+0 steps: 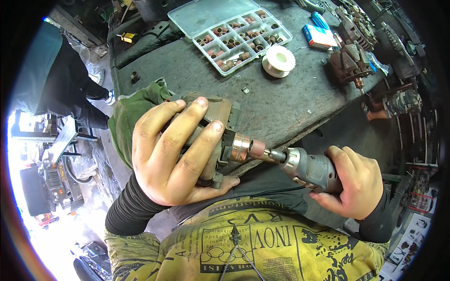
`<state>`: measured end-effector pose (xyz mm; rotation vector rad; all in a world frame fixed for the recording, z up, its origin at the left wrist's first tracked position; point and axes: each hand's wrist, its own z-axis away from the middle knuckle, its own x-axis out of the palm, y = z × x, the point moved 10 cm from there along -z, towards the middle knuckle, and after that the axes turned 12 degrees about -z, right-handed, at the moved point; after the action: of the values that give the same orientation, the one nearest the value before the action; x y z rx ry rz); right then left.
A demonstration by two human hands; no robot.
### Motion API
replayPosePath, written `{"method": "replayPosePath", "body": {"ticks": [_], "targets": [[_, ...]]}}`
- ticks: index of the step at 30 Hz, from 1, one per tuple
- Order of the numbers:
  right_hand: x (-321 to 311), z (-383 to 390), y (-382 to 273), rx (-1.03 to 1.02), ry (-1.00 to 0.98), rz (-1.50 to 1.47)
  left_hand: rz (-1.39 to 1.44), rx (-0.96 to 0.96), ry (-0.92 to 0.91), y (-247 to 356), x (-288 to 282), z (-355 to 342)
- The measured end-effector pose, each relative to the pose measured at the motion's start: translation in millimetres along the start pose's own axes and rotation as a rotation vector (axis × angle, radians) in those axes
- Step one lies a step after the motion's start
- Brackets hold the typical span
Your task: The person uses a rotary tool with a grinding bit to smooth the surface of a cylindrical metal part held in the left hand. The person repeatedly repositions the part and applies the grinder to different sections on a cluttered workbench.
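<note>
My left hand is wrapped over a dark, worn metal rotor with claw-like poles, at the bench's near edge. A banded copper ring end sticks out of the rotor toward the right. In my right hand is a grey rotary tool, gripped round its body. Its tip carries a small reddish-brown sanding drum, right beside the copper end; whether they touch I cannot tell. A green cloth lies under and beside my left hand.
Beyond my hands, an open clear compartment box of sanding drums rests on the workbench. A white spool, a blue-and-white carton and another rusty rotor lie to its right. A person stands at the left.
</note>
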<state>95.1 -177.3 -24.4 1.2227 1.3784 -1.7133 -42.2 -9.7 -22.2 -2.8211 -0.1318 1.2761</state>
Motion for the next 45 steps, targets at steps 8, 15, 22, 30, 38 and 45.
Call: {"method": "replayPosePath", "body": {"ticks": [8,15,22,30,38,45], "targets": [[-0.7,-7.5,-7.0,-0.002,-0.011,0.051,-0.013,0.038,-0.043,1.0,6.0,0.6],[0.3,-6.1,-17.5,-0.003,0.002,0.105,0.037,0.061,-0.070,-0.5,4.9,1.0],[3.9,1.1,-24.2,0.017,0.007,0.110,0.031,0.092,-0.045,-4.5,6.4,2.8],[12.7,6.1,-27.9,-0.004,0.000,0.143,0.011,0.057,-0.009,-5.4,5.2,-0.2],[7.7,7.0,-23.3,-0.020,0.066,0.118,0.018,0.074,0.010,-6.0,4.6,-2.2],[11.5,8.4,-19.3,-0.025,0.064,0.135,0.036,0.072,0.021,-6.9,4.9,-6.2]]}}
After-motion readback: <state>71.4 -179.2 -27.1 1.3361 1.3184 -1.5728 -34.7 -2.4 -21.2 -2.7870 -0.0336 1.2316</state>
